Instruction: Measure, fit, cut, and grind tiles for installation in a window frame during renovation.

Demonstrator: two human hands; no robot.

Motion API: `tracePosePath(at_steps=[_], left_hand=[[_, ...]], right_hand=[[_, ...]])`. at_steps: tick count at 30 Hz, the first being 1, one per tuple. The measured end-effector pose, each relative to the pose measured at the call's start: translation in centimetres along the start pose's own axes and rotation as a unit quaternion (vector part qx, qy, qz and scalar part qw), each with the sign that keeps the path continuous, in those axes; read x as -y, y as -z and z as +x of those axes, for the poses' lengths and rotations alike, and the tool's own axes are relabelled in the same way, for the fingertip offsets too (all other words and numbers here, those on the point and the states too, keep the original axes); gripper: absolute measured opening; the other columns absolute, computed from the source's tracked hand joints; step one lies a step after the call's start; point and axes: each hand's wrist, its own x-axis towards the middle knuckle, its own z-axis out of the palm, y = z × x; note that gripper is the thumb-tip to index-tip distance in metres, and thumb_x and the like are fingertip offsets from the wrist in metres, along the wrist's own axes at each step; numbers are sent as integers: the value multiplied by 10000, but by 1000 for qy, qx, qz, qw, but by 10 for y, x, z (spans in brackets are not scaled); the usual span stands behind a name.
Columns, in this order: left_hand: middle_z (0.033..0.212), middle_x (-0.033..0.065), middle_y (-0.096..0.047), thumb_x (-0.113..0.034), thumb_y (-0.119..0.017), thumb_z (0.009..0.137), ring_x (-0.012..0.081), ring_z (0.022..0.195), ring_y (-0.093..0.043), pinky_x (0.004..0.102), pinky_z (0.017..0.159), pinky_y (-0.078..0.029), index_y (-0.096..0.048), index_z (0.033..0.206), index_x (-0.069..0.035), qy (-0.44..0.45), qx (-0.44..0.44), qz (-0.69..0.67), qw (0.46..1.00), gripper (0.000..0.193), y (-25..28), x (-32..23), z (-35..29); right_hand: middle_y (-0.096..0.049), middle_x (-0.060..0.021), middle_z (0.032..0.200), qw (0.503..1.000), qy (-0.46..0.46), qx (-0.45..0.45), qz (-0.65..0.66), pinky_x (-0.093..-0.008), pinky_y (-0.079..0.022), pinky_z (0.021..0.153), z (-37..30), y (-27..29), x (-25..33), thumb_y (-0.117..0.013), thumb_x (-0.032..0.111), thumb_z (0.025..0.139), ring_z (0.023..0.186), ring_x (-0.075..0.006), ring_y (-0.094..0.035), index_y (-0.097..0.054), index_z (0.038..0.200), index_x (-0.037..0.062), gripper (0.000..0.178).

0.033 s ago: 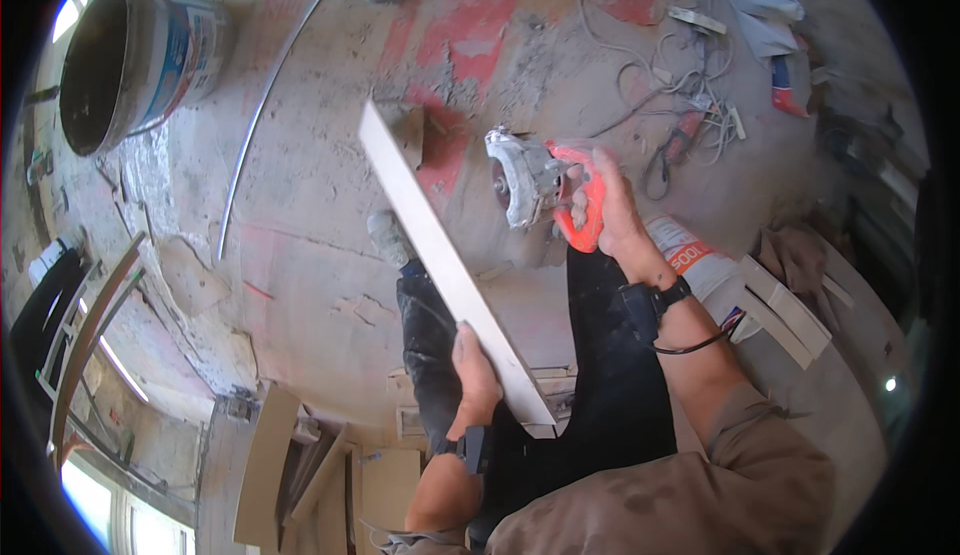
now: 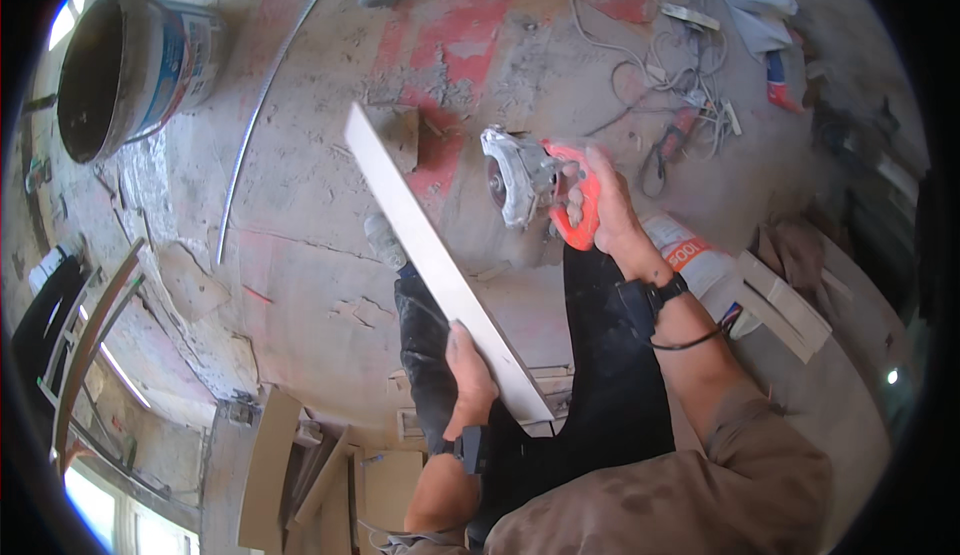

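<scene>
My left hand (image 2: 470, 367) is closed on a long, narrow, pale tile strip (image 2: 430, 245), thumb along its left edge. The strip slants from above my lap up and left over a dusty shoe (image 2: 385, 242). In my right hand (image 2: 612, 210) is a handheld power cutter (image 2: 525, 177) with an orange handle and a pale metal guard. A dark round part shows inside its guard; whether it spins I cannot tell. The cutter is to the right of the strip, apart from it. Fingers wrap the orange handle.
A large bucket (image 2: 205, 50) lies tipped at the far left, near a thin curved metal strip (image 2: 262, 115). Tangled cables (image 2: 660, 75) are at the far right. On the right, a white tub (image 2: 690, 255) stands beside cut strips (image 2: 775, 305). Boxes (image 2: 390, 490) lie near my left arm.
The strip's far end has shifted slightly left. The cutter has moved a little left in my right hand. Haze over the floor right of the cutter looks thicker. Both grips are the same.
</scene>
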Motion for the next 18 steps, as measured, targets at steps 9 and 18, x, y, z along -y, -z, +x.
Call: tracePosePath(at_steps=[9, 18], left_hand=[[1224, 157, -599, -436, -423, 1061, 242, 1089, -570, 362, 974, -449, -486, 1298, 97, -106, -131, 74, 983, 587, -13, -65, 41], [1035, 154, -651, -412, -456, 1056, 209, 917, -578, 345, 845, -473, -572, 1164, 111, -214, -180, 183, 942, 547, -35, -60, 135]], right_hand=[[-522, -47, 943, 998, -15, -54, 21, -263, -404, 420, -20, 20, 15, -548, 527, 976, 549, -91, -479, -557, 1131, 68, 484], [-527, 1, 908, 992, 31, 65, -105, -229, -388, 482, -51, 34, 5, -415, 531, 1013, 528, -66, -470, -609, 1331, 68, 594]])
